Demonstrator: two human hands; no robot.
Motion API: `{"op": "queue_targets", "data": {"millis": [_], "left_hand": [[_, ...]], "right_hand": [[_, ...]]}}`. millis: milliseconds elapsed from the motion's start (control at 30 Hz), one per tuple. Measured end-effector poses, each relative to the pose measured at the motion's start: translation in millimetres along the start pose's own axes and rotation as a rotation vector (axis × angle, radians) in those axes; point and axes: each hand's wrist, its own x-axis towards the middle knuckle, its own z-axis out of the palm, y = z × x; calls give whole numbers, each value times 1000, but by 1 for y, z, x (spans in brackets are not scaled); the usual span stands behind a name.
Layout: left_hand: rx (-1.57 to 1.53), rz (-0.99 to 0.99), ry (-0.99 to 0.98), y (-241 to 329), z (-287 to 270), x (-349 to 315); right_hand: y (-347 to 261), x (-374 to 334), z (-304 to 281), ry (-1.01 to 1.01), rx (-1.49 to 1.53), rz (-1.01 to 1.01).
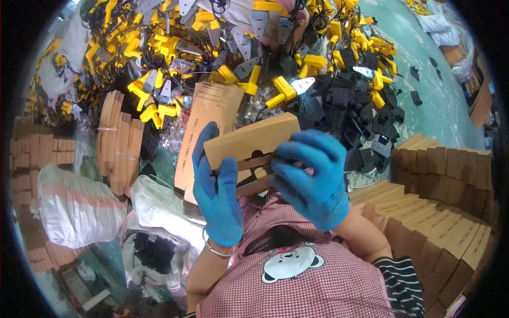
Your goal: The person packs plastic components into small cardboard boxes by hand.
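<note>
A: Where is the long, narrow box of plain tan cardboard (pixel 252 139)?

B: Between the two hands, its long axis running across from the blue-gloved left hand (pixel 216 197) to the blue-gloved right hand (pixel 315 177), with the end by the right hand tilted away from the body.

A: How is the left hand set?

B: Pinching the box at its end: thumb on the near side, fingers behind. That grip looks like the one bearing it.

A: And the right?

B: Its fingers are bent over the opposite end. Whether they pinch the cardboard or only press on it, I can't tell; the fingertips are partly hidden.

A: Which hand is nearer the notched tan cardboard flap (pixel 253 163)?

B: The flap lies along the box's near side, between the left thumb and the right fingers. The right fingertips meet its end, so I'd judge that the relation that matters most.

A: Anything close by?

B: Just beyond the left hand, a stack of flat tan cardboard sheets (pixel 218 103); well to the right of the right hand, rows of tan cardboard boxes (pixel 432 214).
</note>
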Motion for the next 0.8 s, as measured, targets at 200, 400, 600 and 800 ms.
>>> {"op": "queue_targets", "data": {"millis": [200, 400, 600, 800], "left_hand": [[181, 145, -29, -2, 8, 1], [35, 76, -73, -7, 0, 7], [92, 67, -123, -2, 2, 1], [-20, 92, -238, -5, -3, -1]], "right_hand": [[-23, -6, -17, -152, -287, 307], [-1, -15, -10, -62, 96, 121], [3, -24, -5, 34, 221, 126], [-8, -34, -2, 54, 41, 128]]}}
